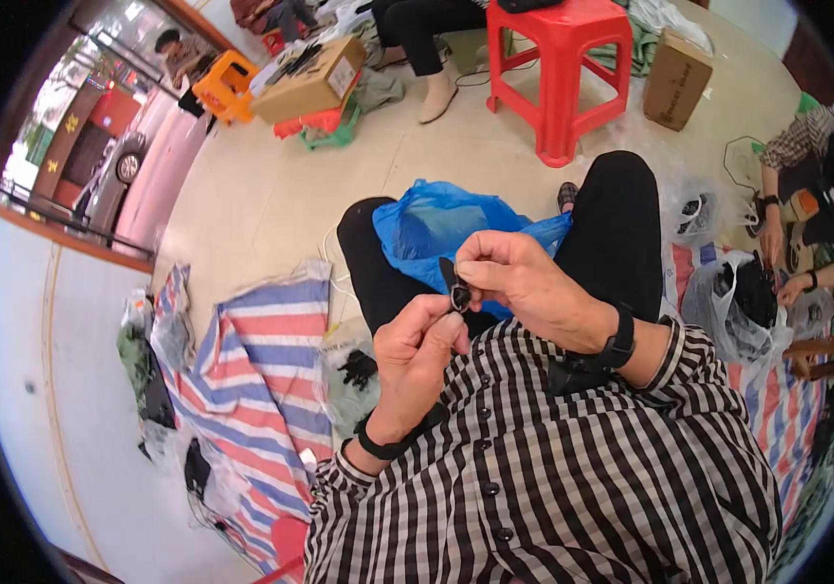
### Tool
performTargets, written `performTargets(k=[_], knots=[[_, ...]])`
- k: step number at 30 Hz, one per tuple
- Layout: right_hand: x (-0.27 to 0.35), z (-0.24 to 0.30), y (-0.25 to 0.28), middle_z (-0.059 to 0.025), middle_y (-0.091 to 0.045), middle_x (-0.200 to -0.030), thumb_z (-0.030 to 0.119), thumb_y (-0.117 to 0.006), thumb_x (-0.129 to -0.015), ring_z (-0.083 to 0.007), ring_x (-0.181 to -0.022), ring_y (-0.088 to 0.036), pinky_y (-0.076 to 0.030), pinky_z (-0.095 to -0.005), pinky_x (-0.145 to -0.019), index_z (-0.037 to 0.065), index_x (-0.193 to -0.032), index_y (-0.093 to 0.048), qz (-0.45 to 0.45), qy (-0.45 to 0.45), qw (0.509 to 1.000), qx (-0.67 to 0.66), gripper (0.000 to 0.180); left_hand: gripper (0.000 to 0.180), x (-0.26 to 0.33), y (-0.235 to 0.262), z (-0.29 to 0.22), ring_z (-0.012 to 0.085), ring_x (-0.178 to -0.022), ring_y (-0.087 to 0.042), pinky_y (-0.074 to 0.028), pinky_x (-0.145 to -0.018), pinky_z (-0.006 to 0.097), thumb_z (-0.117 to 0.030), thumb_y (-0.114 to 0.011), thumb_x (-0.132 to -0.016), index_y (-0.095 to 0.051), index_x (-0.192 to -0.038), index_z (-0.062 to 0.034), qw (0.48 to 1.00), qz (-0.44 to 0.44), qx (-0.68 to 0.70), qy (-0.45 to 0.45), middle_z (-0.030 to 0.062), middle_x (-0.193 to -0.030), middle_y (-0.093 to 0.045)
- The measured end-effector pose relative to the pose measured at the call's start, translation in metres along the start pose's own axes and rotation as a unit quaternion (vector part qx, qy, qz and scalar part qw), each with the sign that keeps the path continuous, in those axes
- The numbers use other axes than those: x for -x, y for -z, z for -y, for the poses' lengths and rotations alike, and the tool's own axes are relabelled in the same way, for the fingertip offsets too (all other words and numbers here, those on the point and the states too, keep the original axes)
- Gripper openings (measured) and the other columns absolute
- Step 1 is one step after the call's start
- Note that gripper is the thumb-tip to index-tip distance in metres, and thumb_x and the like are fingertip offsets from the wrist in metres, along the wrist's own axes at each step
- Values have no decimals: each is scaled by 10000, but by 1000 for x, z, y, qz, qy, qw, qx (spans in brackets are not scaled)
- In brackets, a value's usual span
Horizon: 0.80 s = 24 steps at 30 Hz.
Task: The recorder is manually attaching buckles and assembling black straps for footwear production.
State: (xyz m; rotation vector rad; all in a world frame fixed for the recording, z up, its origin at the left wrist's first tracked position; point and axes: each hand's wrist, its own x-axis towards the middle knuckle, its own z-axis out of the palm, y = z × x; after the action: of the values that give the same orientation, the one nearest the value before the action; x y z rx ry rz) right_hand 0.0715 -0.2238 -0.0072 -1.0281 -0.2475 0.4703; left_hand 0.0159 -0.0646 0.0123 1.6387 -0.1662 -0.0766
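Above my lap, my left hand (409, 358) is closed, thumb and fingers pinching the lower end of a small black strap-like piece (453, 284). From the other side my right hand (534, 292) pinches the same piece near its upper part. Its middle looks folded or looped, with a pale edge; the exact kind is too small to make out. A blue plastic bag (427, 229) lies open across my thighs, just beyond both hands. Fingertips hide part of the black piece.
Striped woven sheeting (276, 341) covers the floor at left, beside a small heap of black pieces (359, 370). A red stool (563, 68) and carton (678, 80) stand ahead. At right, a co-worker (816, 185) sits by clear bags of black items (743, 302).
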Motion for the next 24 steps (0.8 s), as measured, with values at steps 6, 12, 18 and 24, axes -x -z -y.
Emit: performTargets(k=[6, 12, 18, 24], knots=[[1, 17, -7, 19, -472, -707, 195, -522, -908, -59, -629, -463, -391, -201, -573, 49, -820, -490, 99, 19, 987, 126, 173, 102, 3, 16, 6, -1, -518, -394, -297, -459, 165, -65, -518, -890, -570, -939, 7, 998, 36, -15, -41, -6, -646, -563], [-5, 21, -4, 24, -485, -692, 200, -520, -911, -55, -625, -482, -397, -199, -564, 49, -813, -491, 182, -16, 968, 170, 183, 102, 7, 22, 1, 34, -534, -446, -355, -487, 187, -45, -517, -882, -565, -943, 20, 995, 86, 42, -30, 4, -636, -547], [-1, 4, -9, 13, -488, -684, 173, -529, -902, -60, -617, -485, -405, -209, -559, 37, -793, -490, 63, 56, 984, 159, 178, 114, 6, 21, 5, 41, -543, -463, -365, -495, 192, -37, -508, -881, -572, -952, 26, 996, 73, 27, -33, 1, -628, -528], [-7, 0, -11, 6, -478, -675, 139, -539, -884, -67, -606, -454, -393, -218, -546, 22, -788, -491, -14, 145, 959, 244, 159, 166, 7, 17, 8, 32, -524, -409, -305, -476, 184, -69, -489, -901, -544, -1030, 20, 998, 41, 21, -43, -17, -614, -501]])
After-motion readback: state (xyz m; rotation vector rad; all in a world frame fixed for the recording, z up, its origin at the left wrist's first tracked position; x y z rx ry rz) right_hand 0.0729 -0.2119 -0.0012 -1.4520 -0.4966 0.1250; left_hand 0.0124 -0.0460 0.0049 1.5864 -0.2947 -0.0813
